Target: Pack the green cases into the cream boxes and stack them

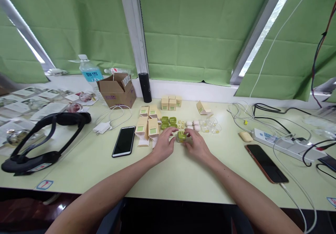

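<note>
A small green box with a clear cover sits on the table between my hands. My left hand is at its left, thumb and forefinger curved and spread apart, with nothing visible between them. On the other side, my right hand has its thumb and forefinger at the box's right corners and appears to grip it. Just beyond are several open green cases, small yellow pieces, pinkish-white rolls and clear plastic covers. Open cardboard cartons stand left of them.
Closed small cartons and one lying carton are at the back. A phone and headset lie left, near a brown box. Rightward are another phone, a power strip and loose cables.
</note>
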Available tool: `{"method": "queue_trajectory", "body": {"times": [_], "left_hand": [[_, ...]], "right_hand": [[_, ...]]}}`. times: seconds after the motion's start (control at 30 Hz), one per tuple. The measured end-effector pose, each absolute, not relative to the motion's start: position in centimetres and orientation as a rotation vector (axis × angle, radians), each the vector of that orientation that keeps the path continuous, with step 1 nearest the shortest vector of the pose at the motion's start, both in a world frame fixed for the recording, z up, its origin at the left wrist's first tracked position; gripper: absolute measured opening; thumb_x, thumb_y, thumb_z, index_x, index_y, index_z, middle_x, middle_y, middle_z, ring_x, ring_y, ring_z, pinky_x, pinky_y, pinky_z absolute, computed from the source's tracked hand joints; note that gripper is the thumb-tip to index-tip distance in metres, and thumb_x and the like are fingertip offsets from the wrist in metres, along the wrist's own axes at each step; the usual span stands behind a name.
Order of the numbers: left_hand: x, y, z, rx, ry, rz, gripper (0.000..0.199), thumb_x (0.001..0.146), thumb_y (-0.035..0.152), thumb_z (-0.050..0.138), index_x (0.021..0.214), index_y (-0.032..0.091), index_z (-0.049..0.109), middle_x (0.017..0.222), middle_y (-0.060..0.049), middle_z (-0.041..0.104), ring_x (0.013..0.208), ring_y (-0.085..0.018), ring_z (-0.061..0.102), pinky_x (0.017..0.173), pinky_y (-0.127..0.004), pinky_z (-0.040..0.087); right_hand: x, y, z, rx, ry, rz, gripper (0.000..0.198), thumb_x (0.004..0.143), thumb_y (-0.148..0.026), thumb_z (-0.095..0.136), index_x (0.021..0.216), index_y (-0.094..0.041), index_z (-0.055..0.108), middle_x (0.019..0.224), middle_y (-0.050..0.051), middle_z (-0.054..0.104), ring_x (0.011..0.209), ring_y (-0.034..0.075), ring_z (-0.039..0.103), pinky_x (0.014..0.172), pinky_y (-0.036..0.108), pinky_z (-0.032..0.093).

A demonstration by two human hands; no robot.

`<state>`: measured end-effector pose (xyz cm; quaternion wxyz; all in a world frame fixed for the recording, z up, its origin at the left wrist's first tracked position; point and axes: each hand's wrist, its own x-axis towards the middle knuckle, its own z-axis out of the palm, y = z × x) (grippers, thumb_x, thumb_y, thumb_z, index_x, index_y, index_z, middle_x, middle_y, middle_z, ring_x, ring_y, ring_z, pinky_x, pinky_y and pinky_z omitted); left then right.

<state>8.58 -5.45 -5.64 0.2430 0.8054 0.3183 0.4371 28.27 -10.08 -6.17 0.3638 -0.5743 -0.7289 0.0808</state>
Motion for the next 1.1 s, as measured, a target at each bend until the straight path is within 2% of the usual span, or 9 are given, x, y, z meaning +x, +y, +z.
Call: {"method": "queue_trajectory", "body": {"times": [0.07, 0.13, 0.23, 0.33, 0.43, 0.53, 0.77, 0.93, 1.1], "left_hand": [[8.6, -5.5, -5.6, 2.199, 0.874, 1.192, 0.037, 0.091, 0.005, 0.051, 0.122, 0.023, 0.058, 0.121, -0.009, 0.068, 0.114, -0.023, 0.066, 0.094, -0.042, 0.06], [8.5, -5.5, -5.6, 2.202, 0.876, 1.186, 0.037, 0.091, 0.005, 0.051, 0.122, 0.023, 0.058, 0.121, -0.009, 0.068, 0.113, -0.023, 0.066, 0.093, -0.042, 0.061], [8.6, -5.6, -5.9, 2.219, 0.873, 1.183, 0.036, 0.091, 0.005, 0.051, 0.121, 0.023, 0.059, 0.12, -0.008, 0.068, 0.114, -0.023, 0.065, 0.093, -0.042, 0.061], [8.7, -5.5, -6.1, 2.233, 0.863, 1.184, 0.035, 0.091, 0.006, 0.05, 0.12, 0.024, 0.059, 0.121, -0.008, 0.069, 0.115, -0.023, 0.065, 0.093, -0.042, 0.06], [8.7, -5.5, -6.3, 2.236, 0.864, 1.181, 0.034, 0.092, 0.007, 0.05, 0.121, 0.024, 0.059, 0.123, -0.008, 0.068, 0.117, -0.024, 0.064, 0.096, -0.044, 0.059], [8.7, -5.5, -6.2, 2.242, 0.873, 1.184, 0.032, 0.093, 0.008, 0.05, 0.12, 0.023, 0.059, 0.123, -0.009, 0.068, 0.12, -0.025, 0.063, 0.101, -0.047, 0.057], [8.4, -5.4, -6.3, 2.258, 0.853, 1.216, 0.032, 0.093, 0.009, 0.051, 0.119, 0.024, 0.059, 0.122, -0.008, 0.069, 0.12, -0.025, 0.064, 0.103, -0.049, 0.055], [8.4, -5.5, -6.1, 2.266, 0.855, 1.229, 0.031, 0.092, 0.009, 0.052, 0.118, 0.024, 0.06, 0.121, -0.008, 0.07, 0.118, -0.025, 0.065, 0.102, -0.047, 0.056], [8.5, -5.7, -5.8, 2.275, 0.838, 1.243, 0.028, 0.093, 0.01, 0.052, 0.116, 0.024, 0.06, 0.119, -0.008, 0.07, 0.117, -0.024, 0.066, 0.102, -0.046, 0.056]], "right_hand": [[28.6, -10.1, -5.6, -1.414, -1.873, 0.071, 0.036, 0.081, -0.008, 0.059, 0.113, -0.024, 0.057, 0.124, 0.011, 0.066, 0.109, 0.026, 0.064, 0.091, 0.041, 0.054], [29.3, -10.1, -4.8, -1.381, -1.84, -0.104, 0.027, 0.087, -0.01, 0.055, 0.11, -0.023, 0.059, 0.124, 0.012, 0.065, 0.115, 0.028, 0.061, 0.094, 0.042, 0.053], [30.9, -9.7, -3.2, -1.456, -1.77, -0.335, 0.018, 0.093, -0.016, 0.054, 0.106, -0.023, 0.062, 0.118, 0.011, 0.065, 0.11, 0.029, 0.06, 0.094, 0.044, 0.05], [33.4, -8.4, -1.4, -1.685, -1.687, -0.428, 0.021, 0.093, -0.024, 0.056, 0.112, -0.023, 0.065, 0.121, 0.013, 0.062, 0.111, 0.031, 0.058, 0.096, 0.046, 0.047], [36.4, -5.8, 0.3, -2.02, -1.61, -0.368, 0.032, 0.095, -0.03, 0.056, 0.125, -0.024, 0.065, 0.126, 0.017, 0.056, 0.116, 0.033, 0.056, 0.098, 0.046, 0.044], [38.8, -2.7, 1.1, -2.345, -1.654, -0.125, 0.041, 0.1, -0.037, 0.051, 0.14, -0.03, 0.059, 0.131, 0.017, 0.053, 0.126, 0.033, 0.052, 0.102, 0.043, 0.04], [39.5, 3.1, 0.0, -2.507, -1.591, 0.062, 0.048, 0.098, -0.055, 0.053, 0.142, -0.036, 0.06, 0.135, 0.016, 0.057, 0.118, 0.034, 0.057, 0.101, 0.046, 0.039], [39.2, 5.2, -0.7, -2.535, -1.566, 0.072, 0.047, 0.097, -0.051, 0.054, 0.139, -0.033, 0.063, 0.134, 0.017, 0.059, 0.122, 0.033, 0.056, 0.102, 0.046, 0.04], [39.2, 5.3, -0.6, -2.458, -1.587, -0.009, 0.037, 0.098, -0.037, 0.055, 0.129, -0.027, 0.072, 0.128, 0.018, 0.063, 0.121, 0.033, 0.058, 0.102, 0.045, 0.04]]}}
